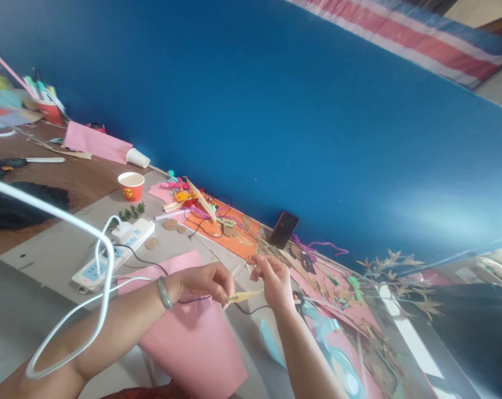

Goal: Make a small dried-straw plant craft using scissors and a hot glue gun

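In the head view, my left hand (211,282), with a pale bangle (165,293) on its wrist, pinches the end of a thin yellowish strip (247,296). The strip stretches rightward toward the palm of my right hand (273,280). My right hand is raised with its fingers curled and fingertips drawn together; whatever they may hold is too small to make out. Beneath both hands lies a large pink paper sheet (192,338) on the grey table. A dark thin cable runs close under the hands.
A white power strip (113,255) with white cables sits at left, one cable looping over my left forearm. Behind stand a red paper cup (131,187), craft bits on orange paper (242,244) and a phone (284,229) against the blue partition (251,111). Dried leafy stems (394,277) lie right.
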`<state>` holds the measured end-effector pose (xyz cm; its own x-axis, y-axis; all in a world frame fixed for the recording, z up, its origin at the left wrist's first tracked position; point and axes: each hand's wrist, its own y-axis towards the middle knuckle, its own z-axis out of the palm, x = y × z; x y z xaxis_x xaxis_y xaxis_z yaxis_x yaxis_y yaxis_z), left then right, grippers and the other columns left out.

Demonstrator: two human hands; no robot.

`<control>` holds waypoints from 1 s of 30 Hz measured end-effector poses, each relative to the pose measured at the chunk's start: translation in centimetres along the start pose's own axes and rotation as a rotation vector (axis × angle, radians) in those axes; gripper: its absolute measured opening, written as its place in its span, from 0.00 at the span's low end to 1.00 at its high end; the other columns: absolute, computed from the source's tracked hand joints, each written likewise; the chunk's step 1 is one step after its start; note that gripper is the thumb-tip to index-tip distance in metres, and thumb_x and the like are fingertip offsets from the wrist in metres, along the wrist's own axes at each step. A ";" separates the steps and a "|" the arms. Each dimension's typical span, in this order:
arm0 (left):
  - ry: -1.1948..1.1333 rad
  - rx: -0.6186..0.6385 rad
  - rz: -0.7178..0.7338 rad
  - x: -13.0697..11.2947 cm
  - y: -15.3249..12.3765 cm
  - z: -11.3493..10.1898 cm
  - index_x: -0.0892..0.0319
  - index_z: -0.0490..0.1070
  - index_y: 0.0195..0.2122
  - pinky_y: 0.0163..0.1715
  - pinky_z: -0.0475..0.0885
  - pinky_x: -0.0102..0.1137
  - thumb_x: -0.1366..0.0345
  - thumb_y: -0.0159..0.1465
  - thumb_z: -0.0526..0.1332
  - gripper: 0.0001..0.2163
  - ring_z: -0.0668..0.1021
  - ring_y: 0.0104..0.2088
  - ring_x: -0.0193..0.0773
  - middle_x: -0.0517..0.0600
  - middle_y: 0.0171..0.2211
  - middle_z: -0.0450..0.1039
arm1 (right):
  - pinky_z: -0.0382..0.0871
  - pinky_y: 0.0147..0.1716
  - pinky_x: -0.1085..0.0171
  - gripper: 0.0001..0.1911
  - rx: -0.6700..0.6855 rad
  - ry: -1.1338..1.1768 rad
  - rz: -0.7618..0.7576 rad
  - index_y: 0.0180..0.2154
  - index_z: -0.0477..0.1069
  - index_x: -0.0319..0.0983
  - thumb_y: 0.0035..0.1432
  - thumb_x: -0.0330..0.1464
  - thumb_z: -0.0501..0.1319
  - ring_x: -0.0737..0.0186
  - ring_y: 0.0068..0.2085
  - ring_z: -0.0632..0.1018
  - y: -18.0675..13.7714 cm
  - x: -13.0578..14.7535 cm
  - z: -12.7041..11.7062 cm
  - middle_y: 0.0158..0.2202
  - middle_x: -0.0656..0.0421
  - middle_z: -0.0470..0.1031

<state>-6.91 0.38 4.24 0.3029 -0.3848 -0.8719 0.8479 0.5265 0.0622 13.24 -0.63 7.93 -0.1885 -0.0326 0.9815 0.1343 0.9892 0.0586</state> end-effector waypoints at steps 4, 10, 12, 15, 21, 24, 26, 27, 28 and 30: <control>0.034 0.025 0.001 0.0 0.0 -0.1 0.63 0.76 0.23 0.24 0.59 0.27 0.70 0.46 0.67 0.03 0.66 0.22 0.31 0.49 0.20 0.72 | 0.67 0.23 0.66 0.15 0.049 -0.051 -0.025 0.26 0.75 0.37 0.53 0.43 0.65 0.69 0.18 0.69 -0.5 0.7 0.3 0.18 0.59 0.74; 0.072 0.060 -0.022 -0.1 0.1 0.0 0.63 0.76 0.24 0.24 0.59 0.27 0.68 0.47 0.68 0.05 0.66 0.22 0.31 0.48 0.20 0.72 | 0.66 0.20 0.66 0.15 0.044 -0.044 -0.032 0.27 0.75 0.37 0.51 0.43 0.66 0.69 0.17 0.68 -0.5 1.0 0.5 0.20 0.59 0.75; 0.075 0.059 -0.019 -0.1 0.0 0.0 0.63 0.76 0.24 0.24 0.59 0.27 0.67 0.47 0.68 0.05 0.66 0.23 0.31 0.48 0.20 0.72 | 0.66 0.20 0.66 0.14 0.049 -0.045 -0.031 0.27 0.76 0.38 0.51 0.43 0.66 0.68 0.17 0.68 -0.4 1.0 0.4 0.20 0.59 0.75; 0.081 0.068 -0.030 -0.1 0.0 0.1 0.63 0.76 0.25 0.26 0.60 0.27 0.68 0.48 0.68 0.05 0.67 0.23 0.31 0.48 0.21 0.72 | 0.66 0.21 0.66 0.14 0.059 -0.066 -0.015 0.26 0.76 0.38 0.52 0.43 0.66 0.68 0.17 0.68 -0.5 1.0 0.4 0.17 0.61 0.72; 0.084 0.067 -0.038 -0.1 0.0 0.0 0.63 0.76 0.25 0.26 0.61 0.27 0.67 0.48 0.69 0.05 0.69 0.24 0.31 0.48 0.21 0.73 | 0.64 0.20 0.67 0.13 0.061 0.015 0.020 0.25 0.75 0.37 0.51 0.41 0.67 0.70 0.18 0.68 -0.3 0.5 0.1 0.20 0.60 0.74; 0.080 0.067 -0.040 -0.2 0.1 0.0 0.63 0.77 0.25 0.27 0.62 0.27 0.67 0.48 0.69 0.05 0.69 0.23 0.31 0.48 0.21 0.73 | 0.63 0.20 0.68 0.13 0.086 0.086 0.047 0.26 0.75 0.37 0.51 0.40 0.67 0.71 0.18 0.68 -0.2 0.1 -0.1 0.22 0.59 0.75; 0.076 0.060 -0.042 -0.2 0.1 0.0 0.63 0.77 0.25 0.27 0.62 0.27 0.67 0.48 0.69 0.05 0.70 0.23 0.31 0.48 0.21 0.74 | 0.64 0.21 0.68 0.13 0.093 0.112 0.064 0.26 0.75 0.36 0.51 0.40 0.67 0.70 0.20 0.69 -0.1 0.0 -0.1 0.23 0.58 0.76; 0.072 0.057 -0.042 -0.2 0.1 0.0 0.63 0.77 0.25 0.27 0.63 0.27 0.68 0.48 0.69 0.05 0.70 0.23 0.31 0.49 0.21 0.74 | 0.65 0.22 0.68 0.13 0.091 0.122 0.073 0.26 0.75 0.36 0.51 0.40 0.67 0.69 0.20 0.70 -0.1 0.0 -0.2 0.24 0.57 0.76; 0.070 0.057 -0.041 -0.2 0.1 0.0 0.63 0.77 0.25 0.27 0.63 0.27 0.68 0.48 0.69 0.05 0.70 0.23 0.32 0.49 0.22 0.74 | 0.66 0.22 0.68 0.13 0.085 0.130 0.081 0.27 0.75 0.36 0.51 0.40 0.67 0.69 0.21 0.71 -0.1 0.0 -0.1 0.24 0.57 0.76; 0.066 0.059 -0.035 -0.2 0.1 0.0 0.64 0.77 0.25 0.27 0.63 0.27 0.69 0.48 0.69 0.05 0.70 0.24 0.31 0.49 0.22 0.74 | 0.68 0.24 0.67 0.13 0.062 0.131 0.078 0.27 0.75 0.36 0.50 0.40 0.67 0.67 0.22 0.72 -0.1 0.0 0.0 0.24 0.57 0.76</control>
<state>-6.84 0.50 4.47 0.2450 -0.3500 -0.9042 0.8820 0.4676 0.0580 13.23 -0.74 7.90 -0.0505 0.0302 0.9983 0.0820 0.9963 -0.0260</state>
